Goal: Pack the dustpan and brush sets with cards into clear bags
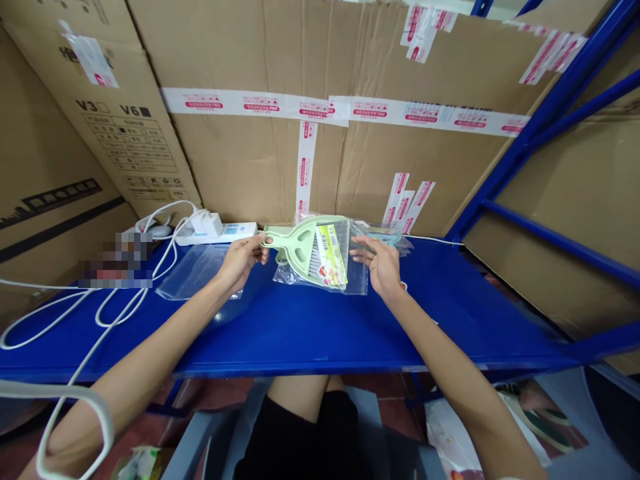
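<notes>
A light green dustpan (293, 239) with a small brush nested in it is held a little above the blue table. My left hand (243, 261) pinches the end of its handle. A yellow-green printed label (330, 255) lies over the pan, and grey bristles show beside it. Clear plastic wrapping (357, 267) surrounds the wide end. At that end my right hand (379, 261) has its fingers apart, close to the wrapping's edge; whether a fingertip touches it I cannot tell.
Behind are a white power strip (240, 231) and another clear packet (385, 235). A flat plastic bag (193, 270) rests on the blue table (300, 333). White cables (125, 310) loop at the left. Cardboard walls (240, 160) and a blue metal frame (510, 160) enclose the space.
</notes>
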A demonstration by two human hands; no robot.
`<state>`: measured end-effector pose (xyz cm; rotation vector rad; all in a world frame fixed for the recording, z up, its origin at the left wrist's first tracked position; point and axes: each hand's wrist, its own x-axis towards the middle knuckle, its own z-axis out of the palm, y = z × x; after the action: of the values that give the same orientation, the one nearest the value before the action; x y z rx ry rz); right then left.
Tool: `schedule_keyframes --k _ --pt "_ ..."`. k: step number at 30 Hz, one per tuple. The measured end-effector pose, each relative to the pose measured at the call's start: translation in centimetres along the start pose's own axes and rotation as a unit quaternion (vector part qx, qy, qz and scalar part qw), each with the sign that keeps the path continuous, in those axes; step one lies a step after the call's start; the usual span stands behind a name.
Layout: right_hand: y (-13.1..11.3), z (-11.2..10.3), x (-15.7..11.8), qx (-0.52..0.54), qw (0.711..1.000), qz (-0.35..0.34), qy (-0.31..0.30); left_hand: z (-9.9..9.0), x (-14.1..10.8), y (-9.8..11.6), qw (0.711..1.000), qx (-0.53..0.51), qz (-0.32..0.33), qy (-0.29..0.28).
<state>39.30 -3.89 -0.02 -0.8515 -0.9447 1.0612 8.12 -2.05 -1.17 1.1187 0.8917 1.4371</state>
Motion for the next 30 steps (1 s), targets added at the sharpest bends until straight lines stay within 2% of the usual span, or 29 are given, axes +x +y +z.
schedule_keyframes --k 3,10,16,20,25,27,30 --pt "0.0 0.1 -0.2 -0.007 1.0 -0.012 -0.01 -0.2 0.1 -0.1 1.0 -0.002 0.005 0.002" --pt "0.1 0.7 -0.8 -0.06 0.994 -0.032 -0.088 0.2 -0.2 -0.3 1.0 0.001 0.007 0.001" --pt "0.6 0.3 -0.7 -0.097 0.986 -0.049 -0.127 0.4 -0.4 -0.3 1.0 0.003 0.008 0.0" --pt "0.4 -0.2 -0.4 -0.145 0.966 -0.035 -0.21 0.5 -0.4 -0.1 1.0 0.005 0.008 -0.005" --pt "0.2 -0.4 -0.3 -0.215 0.904 -0.042 -0.368 0.5 -0.5 -0.1 1.0 0.004 0.01 -0.012" --pt "0.6 -0.4 -0.2 -0.231 0.902 -0.053 -0.361 0.5 -0.5 -0.2 1.0 0.001 0.017 -0.014" --pt "1.3 -0.4 -0.2 -0.245 0.921 -0.073 -0.293 0.5 -0.6 -0.4 1.0 0.002 0.018 -0.019"
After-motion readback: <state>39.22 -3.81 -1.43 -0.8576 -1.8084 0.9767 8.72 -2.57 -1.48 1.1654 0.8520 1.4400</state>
